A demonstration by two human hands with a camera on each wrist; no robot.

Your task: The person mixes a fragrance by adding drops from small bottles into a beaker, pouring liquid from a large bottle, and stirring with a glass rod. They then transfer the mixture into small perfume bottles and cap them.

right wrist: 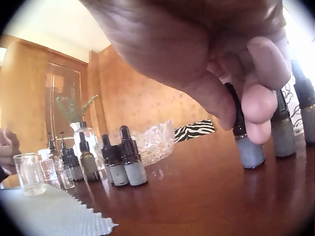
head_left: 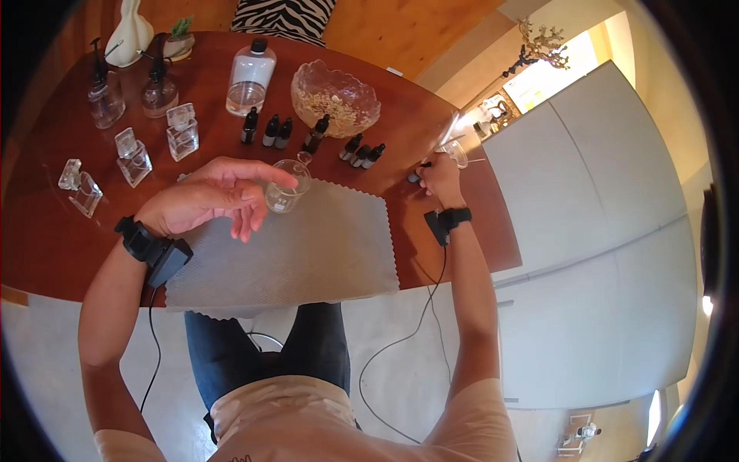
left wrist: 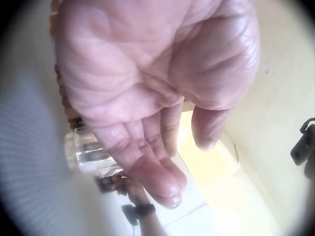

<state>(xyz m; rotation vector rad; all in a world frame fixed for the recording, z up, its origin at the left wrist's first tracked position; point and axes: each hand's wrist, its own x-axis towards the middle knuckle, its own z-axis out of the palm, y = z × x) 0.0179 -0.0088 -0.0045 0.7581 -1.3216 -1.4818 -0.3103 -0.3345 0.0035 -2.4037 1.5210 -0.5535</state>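
Observation:
My left hand point(head_left: 204, 199) hovers over the grey cloth point(head_left: 308, 254) with loosely bent fingers and holds nothing. Its index finger overlaps a clear glass beaker point(head_left: 282, 203) in the head view; the left wrist view shows the bare palm. At the table's right side, my right hand point(head_left: 443, 179) pinches the black dropper top of a small grey-bodied dropper bottle point(right wrist: 250, 153) between thumb and fingers. That bottle stands upright, its base right at the table. Two similar dropper bottles, one nearer point(right wrist: 284, 137) and one farther point(right wrist: 306, 108), stand beside it.
Several dropper bottles point(head_left: 356, 152) stand mid-table, near a crystal bowl point(head_left: 331, 88) and a large black-capped bottle point(head_left: 248, 85). Square glass bottles point(head_left: 135, 162) and pump bottles point(head_left: 105, 100) occupy the left. A clear glass dish point(head_left: 459, 154) sits just beyond my right hand.

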